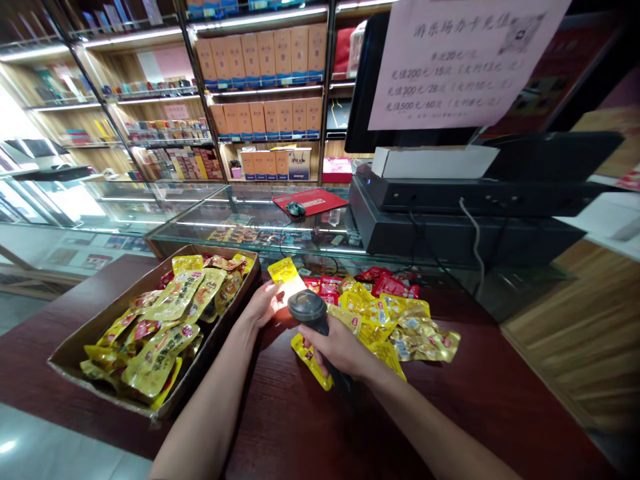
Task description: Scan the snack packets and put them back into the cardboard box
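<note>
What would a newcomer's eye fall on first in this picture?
Most striking is the handheld barcode scanner gripped in the right hand, shining on a yellow packet held in the left hand. Left of them sits a cardboard tray of yellow packets; a loose pile of packets lies to the right. A printed notice hangs top right.

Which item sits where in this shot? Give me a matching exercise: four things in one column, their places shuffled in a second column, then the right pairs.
Things:
1. Handheld barcode scanner
2. Yellow snack packet
3. Computer mouse
4. Cardboard tray

Places:
A. On a red mat
B. On the dark wooden counter
C. In the right hand
D. Held by the left hand

Pairs: 1-C, 2-D, 3-A, 4-B
</note>
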`<action>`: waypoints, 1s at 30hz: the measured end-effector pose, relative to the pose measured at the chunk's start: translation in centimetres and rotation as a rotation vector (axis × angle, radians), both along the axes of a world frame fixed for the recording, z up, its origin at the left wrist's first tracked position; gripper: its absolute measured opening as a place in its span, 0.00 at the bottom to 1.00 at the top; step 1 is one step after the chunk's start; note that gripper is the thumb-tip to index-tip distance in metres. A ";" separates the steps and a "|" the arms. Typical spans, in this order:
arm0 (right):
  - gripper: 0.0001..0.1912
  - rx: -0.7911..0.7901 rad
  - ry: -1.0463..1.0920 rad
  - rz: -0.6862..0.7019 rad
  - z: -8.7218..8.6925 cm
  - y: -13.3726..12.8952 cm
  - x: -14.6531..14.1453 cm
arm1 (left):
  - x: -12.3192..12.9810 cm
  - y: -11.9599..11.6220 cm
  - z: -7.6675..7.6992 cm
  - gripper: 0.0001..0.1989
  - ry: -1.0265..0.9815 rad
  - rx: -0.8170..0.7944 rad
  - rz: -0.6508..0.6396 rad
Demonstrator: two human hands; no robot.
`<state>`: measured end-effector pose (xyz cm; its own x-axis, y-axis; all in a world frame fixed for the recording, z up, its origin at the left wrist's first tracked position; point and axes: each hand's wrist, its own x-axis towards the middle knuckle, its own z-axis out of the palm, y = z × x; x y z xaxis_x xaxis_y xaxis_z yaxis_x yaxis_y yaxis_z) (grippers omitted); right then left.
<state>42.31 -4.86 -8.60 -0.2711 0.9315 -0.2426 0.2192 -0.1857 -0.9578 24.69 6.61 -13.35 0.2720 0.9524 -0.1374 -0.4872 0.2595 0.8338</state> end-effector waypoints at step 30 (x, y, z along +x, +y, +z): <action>0.21 0.028 0.114 -0.073 4.9 -0.6 1.8 | -15.4 -6.4 17.8 0.24 1.096 0.547 0.644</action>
<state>44.09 -5.43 -3.71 -0.2265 0.9558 -0.1874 0.0958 -0.1696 -0.9808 9.29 0.22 4.44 -0.2351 0.8692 0.4351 0.5685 -0.2401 0.7869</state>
